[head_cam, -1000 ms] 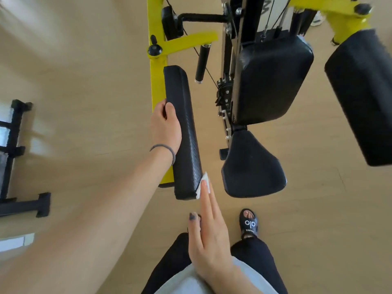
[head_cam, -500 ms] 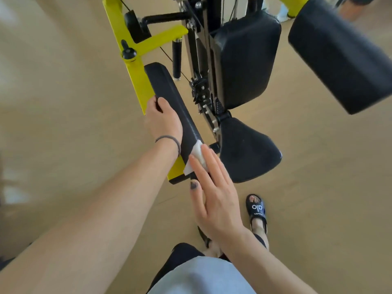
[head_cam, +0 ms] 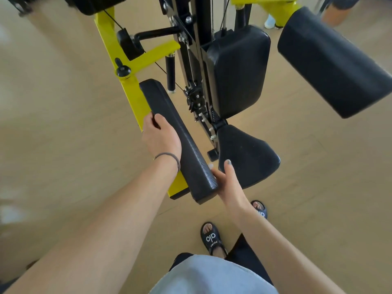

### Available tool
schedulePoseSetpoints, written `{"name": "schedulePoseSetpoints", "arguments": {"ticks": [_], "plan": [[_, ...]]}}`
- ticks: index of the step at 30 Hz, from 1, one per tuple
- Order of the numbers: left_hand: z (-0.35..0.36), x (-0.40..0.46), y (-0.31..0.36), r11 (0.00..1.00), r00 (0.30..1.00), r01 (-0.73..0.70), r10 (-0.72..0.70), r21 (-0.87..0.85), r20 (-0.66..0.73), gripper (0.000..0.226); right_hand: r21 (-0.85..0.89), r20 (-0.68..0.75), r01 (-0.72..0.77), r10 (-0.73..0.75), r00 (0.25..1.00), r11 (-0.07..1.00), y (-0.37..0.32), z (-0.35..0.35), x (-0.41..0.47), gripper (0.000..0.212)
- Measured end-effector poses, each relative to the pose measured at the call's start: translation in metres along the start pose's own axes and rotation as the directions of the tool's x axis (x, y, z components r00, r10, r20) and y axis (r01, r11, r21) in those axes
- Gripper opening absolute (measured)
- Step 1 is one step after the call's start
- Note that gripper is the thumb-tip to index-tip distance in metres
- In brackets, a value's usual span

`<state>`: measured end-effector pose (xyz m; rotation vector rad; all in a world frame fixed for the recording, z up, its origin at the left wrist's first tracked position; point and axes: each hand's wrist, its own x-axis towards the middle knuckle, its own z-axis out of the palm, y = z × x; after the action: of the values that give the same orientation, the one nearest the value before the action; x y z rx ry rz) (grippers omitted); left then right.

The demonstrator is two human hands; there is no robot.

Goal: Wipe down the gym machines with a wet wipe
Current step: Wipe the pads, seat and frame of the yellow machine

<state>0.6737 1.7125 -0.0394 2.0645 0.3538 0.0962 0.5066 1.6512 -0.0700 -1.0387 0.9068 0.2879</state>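
A long black arm pad (head_cam: pixel 180 136) is fixed on a yellow machine arm (head_cam: pixel 131 90). My left hand (head_cam: pixel 161 139) grips the pad's left edge about halfway along, thumb on the top. My right hand (head_cam: pixel 229 183) lies against the pad's right side near its near end, thumb raised. Only a tiny white corner of the wet wipe (head_cam: pixel 210 165) shows above my right fingers; the rest is hidden between hand and pad.
The machine's black seat (head_cam: pixel 248 155) and back pad (head_cam: pixel 237 68) sit just right of the arm pad, with cables and black frame between. A second large black pad (head_cam: pixel 331 60) hangs at the right. My sandalled feet (head_cam: pixel 211 237) stand on the tan floor.
My right hand has slid from the top of the pad's near end round to its right side, hiding most of the wipe. My view moved closer and turned.
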Motion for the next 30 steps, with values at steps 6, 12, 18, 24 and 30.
{"name": "schedulePoseSetpoints", "arguments": {"ticks": [6, 12, 18, 24, 30], "plan": [[-0.001, -0.001, 0.002, 0.999, 1.000, 0.016, -0.015, 0.030, -0.010, 0.033, -0.138, 0.162, 0.066, -0.043, 0.986, 0.988, -0.056, 0.015, 0.009, 0.052], [-0.002, -0.005, 0.008, 0.999, 0.999, 0.049, -0.049, -0.010, -0.004, 0.030, -0.543, 0.442, 0.663, -0.496, 0.748, 0.516, -0.030, -0.016, -0.038, 0.050], [-0.005, -0.005, 0.009, 0.983, 0.989, 0.149, -0.145, -0.105, 0.042, 0.027, -0.559, 0.537, 0.739, -0.515, 0.669, 0.377, -0.098, 0.020, 0.023, 0.048], [-0.005, -0.010, 0.019, 0.980, 0.987, 0.161, -0.158, -0.120, 0.036, 0.026, -0.509, 0.626, 0.797, -0.496, 0.602, 0.325, -0.052, -0.023, -0.015, 0.050], [-0.007, -0.009, 0.019, 0.974, 0.981, 0.189, -0.183, -0.123, 0.063, 0.024, -0.538, 0.592, 0.751, -0.464, 0.660, 0.382, -0.135, 0.041, 0.063, 0.049]]}}
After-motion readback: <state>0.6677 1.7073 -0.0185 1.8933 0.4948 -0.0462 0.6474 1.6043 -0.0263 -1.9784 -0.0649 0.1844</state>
